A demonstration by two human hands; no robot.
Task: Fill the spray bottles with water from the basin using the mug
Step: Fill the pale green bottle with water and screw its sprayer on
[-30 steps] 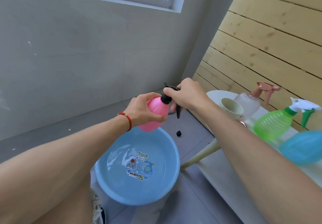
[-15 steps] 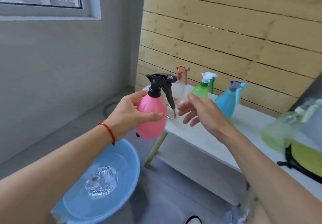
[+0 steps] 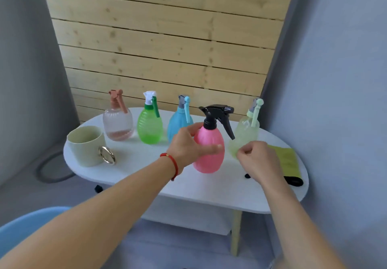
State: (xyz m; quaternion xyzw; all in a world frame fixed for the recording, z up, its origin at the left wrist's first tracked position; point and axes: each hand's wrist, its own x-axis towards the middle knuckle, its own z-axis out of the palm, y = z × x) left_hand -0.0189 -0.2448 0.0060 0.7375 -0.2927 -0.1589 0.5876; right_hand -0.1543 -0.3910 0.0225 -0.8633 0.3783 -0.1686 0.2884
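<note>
Down at the left the rim of the blue basin showed on the floor, close below the table edge. The mug sat near that left edge, its ring handle turned toward the person; a careless reach could have knocked it off. Behind it stood the clear bottle, the green bottle and the blue bottle in a row. The left hand had its fingers and thumb wrapped round the pink bottle, upright at the table. Set down crooked, it might have bumped the pale green bottle just beside it. The right hand hung loosely curled, holding nothing, over a green cloth.
</note>
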